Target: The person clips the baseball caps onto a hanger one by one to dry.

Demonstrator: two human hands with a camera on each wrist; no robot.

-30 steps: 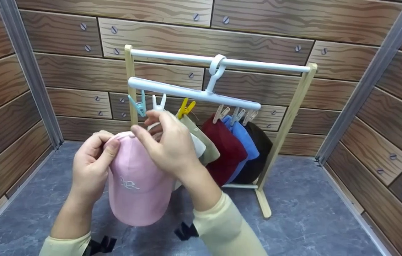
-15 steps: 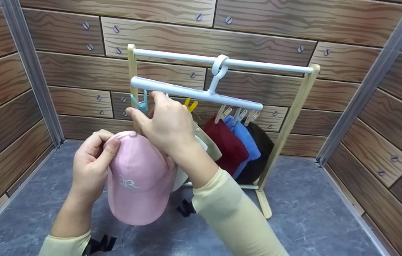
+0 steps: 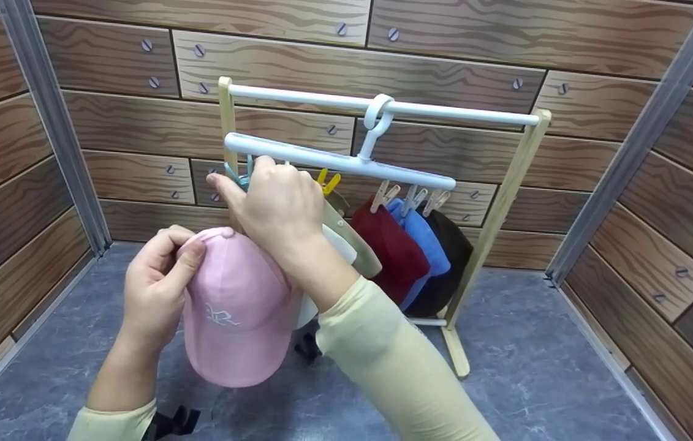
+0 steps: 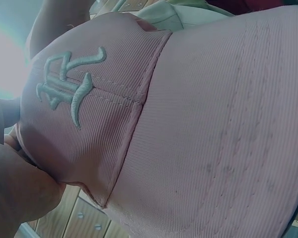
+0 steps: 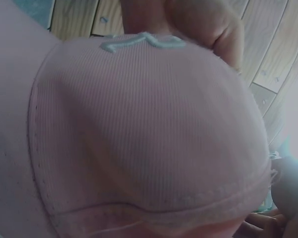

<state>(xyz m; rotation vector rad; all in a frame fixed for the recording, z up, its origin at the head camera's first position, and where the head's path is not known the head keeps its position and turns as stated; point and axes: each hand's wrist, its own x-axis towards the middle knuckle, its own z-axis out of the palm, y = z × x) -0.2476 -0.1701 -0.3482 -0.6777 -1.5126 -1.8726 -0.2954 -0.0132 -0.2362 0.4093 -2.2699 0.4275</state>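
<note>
A pink baseball cap point(image 3: 242, 306) with white embroidery hangs crown up, brim down. My left hand point(image 3: 153, 285) pinches its upper left edge between thumb and fingers. Close up in the left wrist view, the cap's brim point(image 4: 223, 124) fills much of the picture. My right hand point(image 3: 285, 208) is raised above the cap beside a light blue clip point(image 3: 237, 176) under the hanger bar. The thumb points left past the clip; the other fingers are mostly hidden behind the hand, so a grip on the clip cannot be seen.
A pale blue hanger point(image 3: 334, 160) hangs from the rack's white rod point(image 3: 456, 112). Clipped to it are a green cap point(image 3: 358, 242), a dark red cap point(image 3: 390, 251), a blue cap point(image 3: 429, 257) and a black cap point(image 3: 453, 245). A yellow clip point(image 3: 328, 182) shows.
My right hand has moved up and left, from over the cap's right side to the light blue clip, covering the white clip. My left hand and the pink cap have hardly moved.
</note>
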